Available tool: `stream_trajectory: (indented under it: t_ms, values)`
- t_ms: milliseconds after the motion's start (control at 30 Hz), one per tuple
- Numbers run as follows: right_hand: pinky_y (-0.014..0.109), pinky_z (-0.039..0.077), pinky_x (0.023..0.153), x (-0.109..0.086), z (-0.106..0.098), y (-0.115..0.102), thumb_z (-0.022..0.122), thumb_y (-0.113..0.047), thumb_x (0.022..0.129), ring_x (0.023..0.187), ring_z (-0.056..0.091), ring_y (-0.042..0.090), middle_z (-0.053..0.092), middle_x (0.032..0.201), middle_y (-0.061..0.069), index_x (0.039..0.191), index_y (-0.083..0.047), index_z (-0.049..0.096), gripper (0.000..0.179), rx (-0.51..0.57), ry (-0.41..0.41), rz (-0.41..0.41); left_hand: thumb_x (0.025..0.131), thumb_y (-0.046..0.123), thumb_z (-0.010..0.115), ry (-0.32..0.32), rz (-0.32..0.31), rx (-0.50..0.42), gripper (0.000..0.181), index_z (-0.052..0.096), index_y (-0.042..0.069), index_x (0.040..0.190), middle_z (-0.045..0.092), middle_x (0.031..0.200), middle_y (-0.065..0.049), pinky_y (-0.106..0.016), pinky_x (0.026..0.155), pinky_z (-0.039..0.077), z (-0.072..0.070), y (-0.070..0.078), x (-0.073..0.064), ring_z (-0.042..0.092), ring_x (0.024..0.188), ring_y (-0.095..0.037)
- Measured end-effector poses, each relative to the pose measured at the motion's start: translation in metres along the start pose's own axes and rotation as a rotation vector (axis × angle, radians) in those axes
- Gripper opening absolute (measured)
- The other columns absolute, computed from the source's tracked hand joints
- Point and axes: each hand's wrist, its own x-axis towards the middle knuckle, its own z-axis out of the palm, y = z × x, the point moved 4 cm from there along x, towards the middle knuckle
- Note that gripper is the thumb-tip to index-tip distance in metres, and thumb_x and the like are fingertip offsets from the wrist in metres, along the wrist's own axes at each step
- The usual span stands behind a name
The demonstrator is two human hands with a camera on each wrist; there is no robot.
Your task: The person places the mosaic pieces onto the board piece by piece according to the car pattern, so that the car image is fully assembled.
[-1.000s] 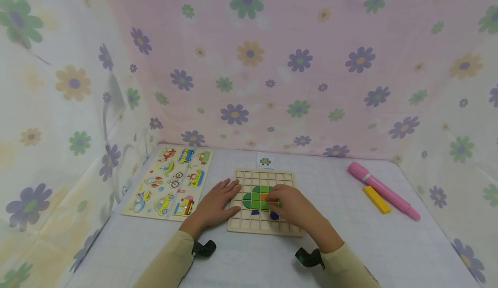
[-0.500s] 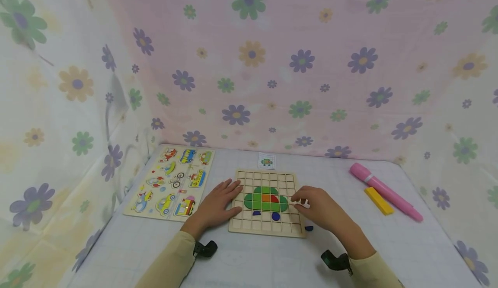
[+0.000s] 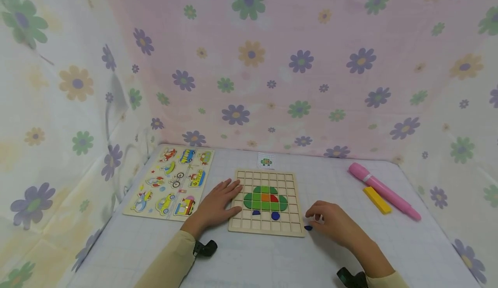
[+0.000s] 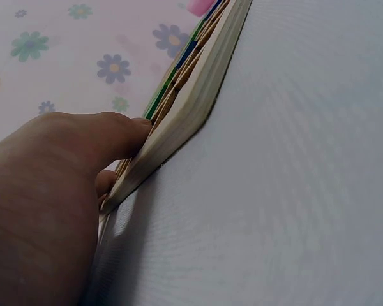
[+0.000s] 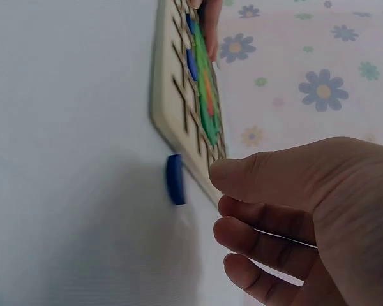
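Observation:
A wooden grid board (image 3: 286, 226) lies in the middle of the table. Green pieces (image 3: 256, 204) on it form a rounded shape, with an orange square (image 3: 265, 197) and a red piece (image 3: 274, 198) inside. Below these sit a blue half-round piece (image 3: 256, 212) and a blue circle (image 3: 275, 216). My left hand (image 3: 219, 203) rests on the board's left edge, fingers straight. Off the board's lower right corner lies another blue half-round piece (image 5: 175, 180). Just beside it is my right hand (image 3: 336, 223), fingers loosely bent; the right wrist view shows them apart from the piece, holding nothing.
A small pattern card (image 3: 266, 161) lies behind the board. On the left is a vehicle picture puzzle (image 3: 155, 210). A pink marker-shaped tube (image 3: 389, 193) and a yellow block (image 3: 377, 200) lie on the right. Flowered cloth (image 3: 268, 72) encloses the back and sides.
My right hand has moved off the board to the right, then down beside the loose blue piece. The red piece and right-hand green pieces are now uncovered. My left hand stays put.

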Motion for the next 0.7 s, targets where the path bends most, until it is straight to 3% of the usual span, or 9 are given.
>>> stream_trajectory:
  t_ms: [333, 700]
  values:
    - [0.027, 0.057, 0.072, -0.003, 0.014, 0.008, 0.087, -0.005, 0.089, 0.083, 0.057, 0.006, 0.067, 0.096, -0.015, 0.099, -0.022, 0.082, 0.02, 0.029, -0.027, -0.077, 0.107, 0.057, 0.056, -0.002, -0.001, 0.01, 0.077, 0.041, 0.014, 0.169, 0.028, 0.178, -0.001, -0.045, 0.134, 0.014, 0.002, -0.002, 0.001, 0.017, 0.165, -0.029]
    - [0.028, 0.058, 0.076, -0.006, 0.017, 0.008, 0.088, -0.01, 0.089, 0.084, 0.057, 0.005, 0.065, 0.095, -0.018, 0.099, -0.025, 0.082, 0.019, -0.05, -0.015, -0.039, 0.108, 0.056, 0.057, -0.002, 0.005, 0.019, 0.077, 0.04, 0.013, 0.169, 0.028, 0.178, -0.002, -0.044, 0.134, 0.014, 0.002, -0.001, 0.0, 0.018, 0.165, -0.03]
